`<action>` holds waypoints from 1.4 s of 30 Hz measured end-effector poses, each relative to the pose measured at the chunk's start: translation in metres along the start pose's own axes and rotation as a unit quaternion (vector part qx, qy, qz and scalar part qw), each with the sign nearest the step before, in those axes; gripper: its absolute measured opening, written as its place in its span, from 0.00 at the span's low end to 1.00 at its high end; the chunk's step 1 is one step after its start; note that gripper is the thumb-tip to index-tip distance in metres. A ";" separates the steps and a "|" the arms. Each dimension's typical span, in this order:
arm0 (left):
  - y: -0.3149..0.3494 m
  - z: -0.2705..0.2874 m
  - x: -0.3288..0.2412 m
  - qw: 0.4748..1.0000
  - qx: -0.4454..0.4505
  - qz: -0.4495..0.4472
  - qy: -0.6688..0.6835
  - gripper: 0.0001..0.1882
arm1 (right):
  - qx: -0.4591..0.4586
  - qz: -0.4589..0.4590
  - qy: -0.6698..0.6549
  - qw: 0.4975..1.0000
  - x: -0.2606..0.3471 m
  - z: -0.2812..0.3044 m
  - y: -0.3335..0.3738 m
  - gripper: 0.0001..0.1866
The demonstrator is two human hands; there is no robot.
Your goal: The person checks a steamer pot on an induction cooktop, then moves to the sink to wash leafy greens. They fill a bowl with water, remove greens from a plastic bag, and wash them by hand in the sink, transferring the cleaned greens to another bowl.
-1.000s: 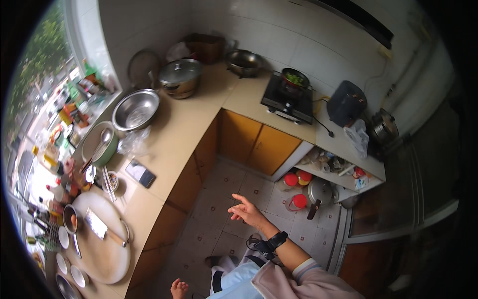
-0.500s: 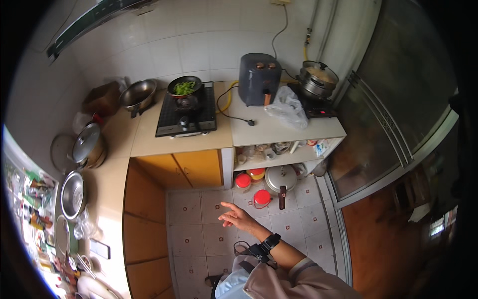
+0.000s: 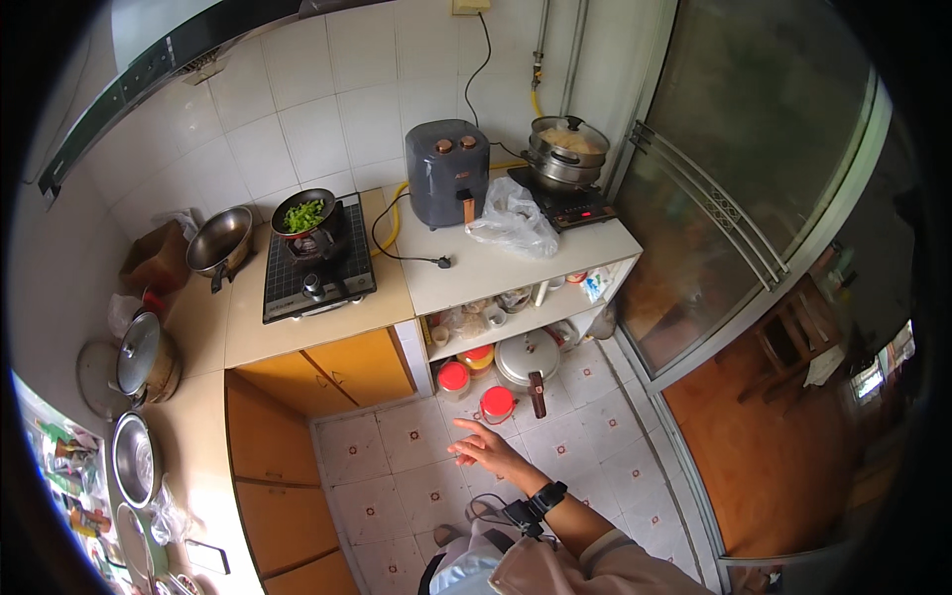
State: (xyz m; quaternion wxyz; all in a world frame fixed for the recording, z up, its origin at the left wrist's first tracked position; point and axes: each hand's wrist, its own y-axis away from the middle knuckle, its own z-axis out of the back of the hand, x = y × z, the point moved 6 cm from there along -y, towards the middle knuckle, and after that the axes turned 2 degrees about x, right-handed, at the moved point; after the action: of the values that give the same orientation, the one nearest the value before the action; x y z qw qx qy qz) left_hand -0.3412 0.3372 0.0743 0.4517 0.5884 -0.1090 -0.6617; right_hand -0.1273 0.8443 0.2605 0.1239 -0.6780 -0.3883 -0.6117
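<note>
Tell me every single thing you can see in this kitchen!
Black pan of chopped green vegetables: one, on the black gas stove.
Empty steel wok: one, silver, left of the stove.
Dark grey air fryer: one, on the white counter.
Clear plastic bag: one, right of the fryer.
Steel steamer pot: one, on the black induction hob.
Red-lidded jars: three, on the floor under the shelf.
Silver pressure cooker: one, beside the jars.
Lidded steel pot: one, far left counter.
Steel bowl: one, below that pot.
Yellow cabinet doors: under the stove.
Right hand: open, empty, over the tiled floor, black wristband.
Left hand: not in view.
</note>
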 end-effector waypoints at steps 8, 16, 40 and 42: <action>-0.061 0.041 0.029 0.994 0.006 -0.002 0.113 0.19 | -0.079 -0.014 -0.007 0.997 -0.021 0.004 0.030 0.29; -0.093 0.042 0.033 0.934 -0.014 0.095 0.344 0.20 | -0.115 -0.002 -0.010 0.993 -0.028 0.015 0.052 0.29; -0.104 -0.183 -0.199 0.960 -0.091 -0.073 -0.254 0.25 | -0.290 0.024 -0.087 0.953 0.013 0.316 0.225 0.27; -0.102 -0.198 -0.215 0.956 -0.100 -0.085 -0.263 0.27 | -0.296 0.029 -0.092 0.950 0.012 0.332 0.234 0.27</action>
State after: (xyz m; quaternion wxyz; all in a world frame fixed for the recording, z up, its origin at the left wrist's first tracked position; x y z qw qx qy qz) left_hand -0.2370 0.6279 0.0954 0.4054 0.3525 -0.1070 -0.8366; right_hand 0.2740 0.9063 0.2696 -0.1009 -0.7485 -0.1803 -0.6302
